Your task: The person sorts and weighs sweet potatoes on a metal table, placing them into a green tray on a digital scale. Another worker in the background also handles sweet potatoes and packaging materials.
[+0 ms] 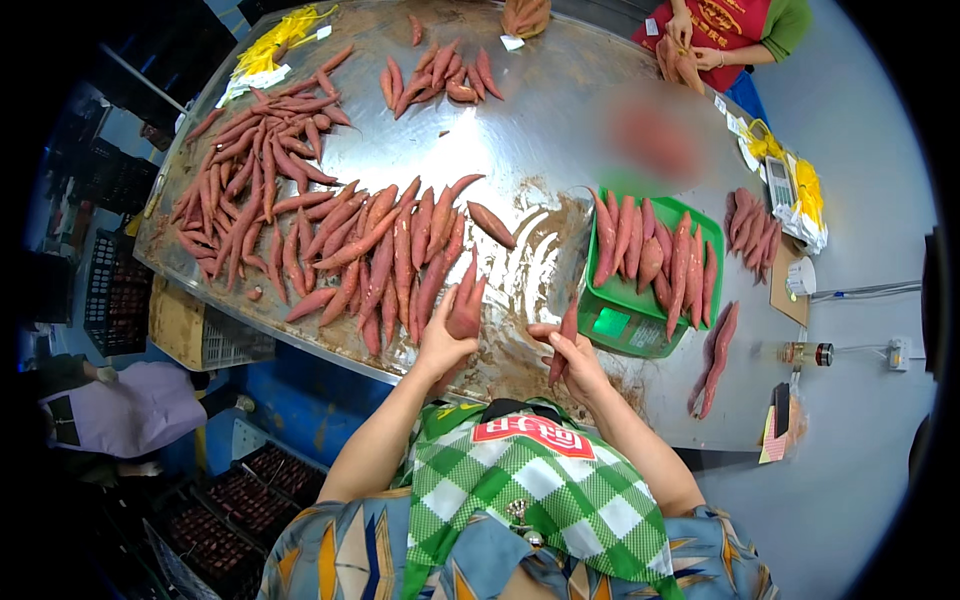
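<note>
My left hand (441,341) holds more than one red-skinned sweet potato (466,311), tips pointing away from me. Between the thumb and fingers of my right hand (577,364) is a slim sweet potato (568,334), roughly upright in the view. To the right of that hand, a green plastic tray (718,281) holds several sweet potatoes (679,262). It rests on a green scale (637,334) with a lit display. A large pile of sweet potatoes (390,255) spreads leftward from my left hand, and one lone sweet potato (491,223) lies just beyond the hand.
Soil marks the metal table (525,142). A smaller sweet potato group (442,75) lies at the far side, another (752,232) at right. Yellow ties with tags (274,49) lie far left. Across the table a person (720,37) handles sweet potatoes. A glass bottle (806,353) is at right.
</note>
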Tool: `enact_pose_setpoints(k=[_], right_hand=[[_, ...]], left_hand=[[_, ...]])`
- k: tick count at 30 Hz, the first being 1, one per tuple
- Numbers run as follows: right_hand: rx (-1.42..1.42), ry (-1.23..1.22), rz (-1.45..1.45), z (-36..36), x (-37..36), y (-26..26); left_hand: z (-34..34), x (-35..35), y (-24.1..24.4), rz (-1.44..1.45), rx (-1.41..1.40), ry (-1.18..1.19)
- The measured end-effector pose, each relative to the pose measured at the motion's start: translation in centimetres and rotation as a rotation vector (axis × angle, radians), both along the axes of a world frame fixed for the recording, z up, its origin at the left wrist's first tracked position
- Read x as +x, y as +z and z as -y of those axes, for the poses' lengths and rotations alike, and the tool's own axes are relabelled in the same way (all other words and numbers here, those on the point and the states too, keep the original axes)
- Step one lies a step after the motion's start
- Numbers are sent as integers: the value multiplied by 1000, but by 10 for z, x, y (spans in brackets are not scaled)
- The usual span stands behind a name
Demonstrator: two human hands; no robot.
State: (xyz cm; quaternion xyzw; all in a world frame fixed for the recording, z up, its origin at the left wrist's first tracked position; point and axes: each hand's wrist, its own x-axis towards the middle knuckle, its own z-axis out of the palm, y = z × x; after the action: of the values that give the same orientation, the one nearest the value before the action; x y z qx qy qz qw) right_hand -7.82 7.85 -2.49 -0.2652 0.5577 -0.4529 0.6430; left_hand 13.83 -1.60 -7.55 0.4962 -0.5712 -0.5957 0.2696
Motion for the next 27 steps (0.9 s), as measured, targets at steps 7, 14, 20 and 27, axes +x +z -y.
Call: enact_pose_setpoints(k=[7, 14, 20, 27], right_hand=[[166, 84, 300, 20, 34, 8], [28, 103, -56, 32, 55, 7], [-128, -92, 39, 29, 48, -8], [-21, -181, 340, 36, 25, 17]], left_hand=[[2, -9, 39, -748, 538, 180], [-8, -34, 61, -721, 401, 195], [-12, -42, 52, -693, 336, 179], [-17, -46, 65, -684, 407, 75]])
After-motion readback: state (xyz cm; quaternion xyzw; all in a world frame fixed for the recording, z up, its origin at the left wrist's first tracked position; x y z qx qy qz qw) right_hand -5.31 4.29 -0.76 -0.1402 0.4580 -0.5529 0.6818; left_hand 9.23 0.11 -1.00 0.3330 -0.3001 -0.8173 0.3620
